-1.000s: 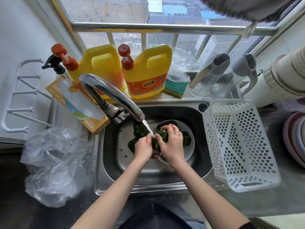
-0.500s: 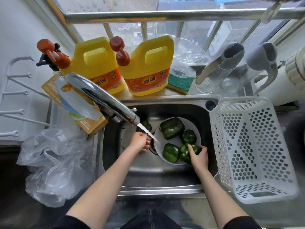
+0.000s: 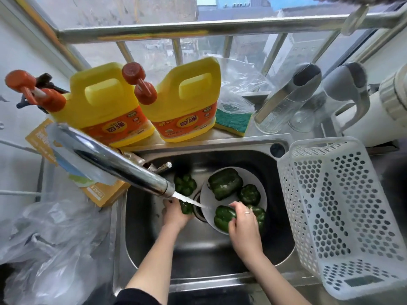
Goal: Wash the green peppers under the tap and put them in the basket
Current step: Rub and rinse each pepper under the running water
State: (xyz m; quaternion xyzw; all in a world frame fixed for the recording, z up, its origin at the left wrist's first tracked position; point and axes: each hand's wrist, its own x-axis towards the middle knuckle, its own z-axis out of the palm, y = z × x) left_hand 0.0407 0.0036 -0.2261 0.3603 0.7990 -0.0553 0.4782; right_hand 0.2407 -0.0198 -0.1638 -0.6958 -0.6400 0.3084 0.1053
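Water runs from the chrome tap [image 3: 123,170] into the steel sink [image 3: 198,245]. My left hand [image 3: 175,213] holds a small green pepper [image 3: 186,207] just under the stream. A white plate [image 3: 208,195] in the sink carries several green peppers, the largest [image 3: 224,183] at its back. My right hand [image 3: 244,225] rests on the front peppers, fingers curled over one [image 3: 222,217]. Another pepper [image 3: 185,183] lies on the sink floor behind the spout. The white perforated basket [image 3: 343,214] stands tilted on the sink's right edge, nothing visible in it.
Two yellow detergent jugs [image 3: 182,102] and a bagged sponge [image 3: 233,119] line the ledge behind the sink. A crumpled plastic bag [image 3: 48,245] lies on the left counter beside an orange box [image 3: 99,192]. Grey-lidded jugs [image 3: 290,97] stand at the back right.
Both hands first rubbed one pepper under the stream. My right hand then dropped to the front peppers on the plate and has shifted slightly left, while my left hand stayed under the water.
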